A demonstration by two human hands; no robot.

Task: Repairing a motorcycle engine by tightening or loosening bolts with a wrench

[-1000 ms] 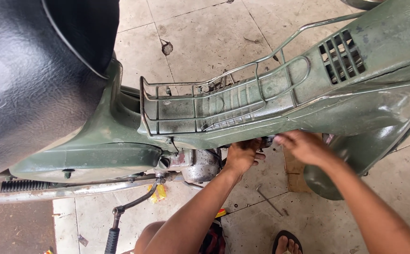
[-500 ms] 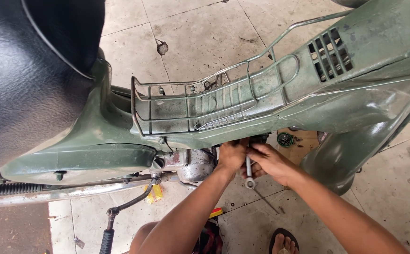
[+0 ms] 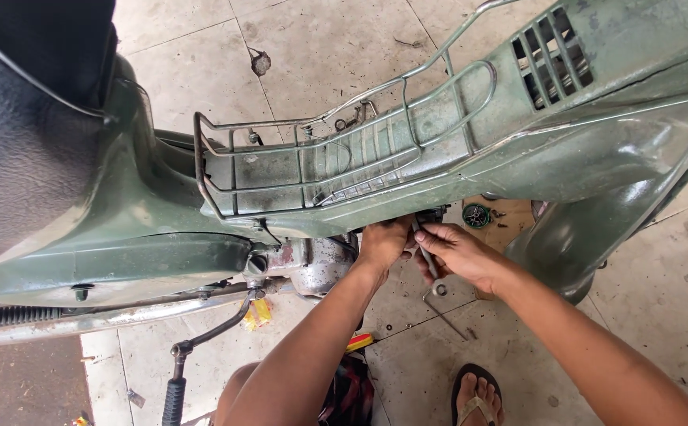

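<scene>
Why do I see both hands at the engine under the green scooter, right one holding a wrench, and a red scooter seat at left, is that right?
Not quite: the seat is black, not red, as the head view shows. The rest holds: both the left hand and right hand work at the engine under the green scooter, the right one holding a wrench.

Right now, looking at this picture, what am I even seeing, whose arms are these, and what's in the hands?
The camera sits on a person's head and looks down, so both arms are that person's own. Across the view runs an old green scooter with a wire rack and a black seat. Both hands reach under its body near the engine. The left hand presses up against the underside. The right hand holds a slim metal tool. On the tiled floor lie a bent metal rod and small parts.
</scene>
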